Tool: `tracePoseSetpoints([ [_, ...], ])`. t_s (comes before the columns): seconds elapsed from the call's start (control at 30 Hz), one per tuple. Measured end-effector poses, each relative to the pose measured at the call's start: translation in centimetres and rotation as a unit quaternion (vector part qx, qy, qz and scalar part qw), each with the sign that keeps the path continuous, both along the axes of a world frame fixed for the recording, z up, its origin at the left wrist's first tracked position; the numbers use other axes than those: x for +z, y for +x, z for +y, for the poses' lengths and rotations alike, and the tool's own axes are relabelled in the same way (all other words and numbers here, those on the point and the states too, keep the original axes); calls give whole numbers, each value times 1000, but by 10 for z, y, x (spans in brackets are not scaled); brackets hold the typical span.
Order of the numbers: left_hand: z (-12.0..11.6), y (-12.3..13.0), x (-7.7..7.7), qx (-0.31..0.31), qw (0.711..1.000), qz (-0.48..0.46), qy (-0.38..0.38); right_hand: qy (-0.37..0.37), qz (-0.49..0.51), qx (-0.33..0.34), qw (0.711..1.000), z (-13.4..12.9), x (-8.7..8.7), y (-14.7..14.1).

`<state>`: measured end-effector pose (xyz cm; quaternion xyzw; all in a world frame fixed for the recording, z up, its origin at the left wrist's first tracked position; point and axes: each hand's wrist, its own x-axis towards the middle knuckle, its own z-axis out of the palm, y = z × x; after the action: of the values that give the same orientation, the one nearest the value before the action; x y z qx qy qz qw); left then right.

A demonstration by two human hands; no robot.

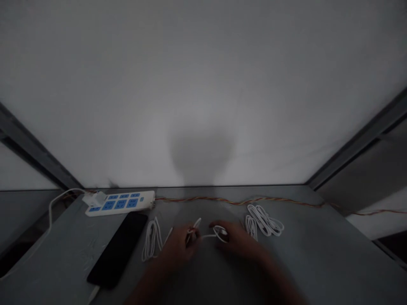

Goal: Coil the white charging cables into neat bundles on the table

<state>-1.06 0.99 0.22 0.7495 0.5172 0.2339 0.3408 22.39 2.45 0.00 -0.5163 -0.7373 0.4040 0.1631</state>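
Near the front middle of the grey table, my left hand (181, 243) is closed on part of a white cable, with a loop sticking up past its fingers. My right hand (233, 239) holds another part, where a small loop (219, 232) shows at the fingertips. A short stretch of white cable (208, 236) runs between the two hands. Left of my left hand lies a coiled white cable (151, 239). Just beyond my right hand are more white coils (265, 220), partly hidden by it.
A white power strip (121, 203) with blue sockets and a plugged-in adapter (94, 198) lies at the back left. A black phone (117, 252) rests before it. A twisted wire (235, 202) runs along the table's back, below the white wall (203, 84).
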Motion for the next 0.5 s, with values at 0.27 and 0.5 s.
tracePoseSetpoints([
  [0.27, 10, -2, -5, 241, 959, -148, -13, -56, 183, -55, 980, 6, -3, -2],
  [0.5, 15, -9, -3, 309, 942, -127, 26, -158, 328, -185, 913, 11, -24, -15],
])
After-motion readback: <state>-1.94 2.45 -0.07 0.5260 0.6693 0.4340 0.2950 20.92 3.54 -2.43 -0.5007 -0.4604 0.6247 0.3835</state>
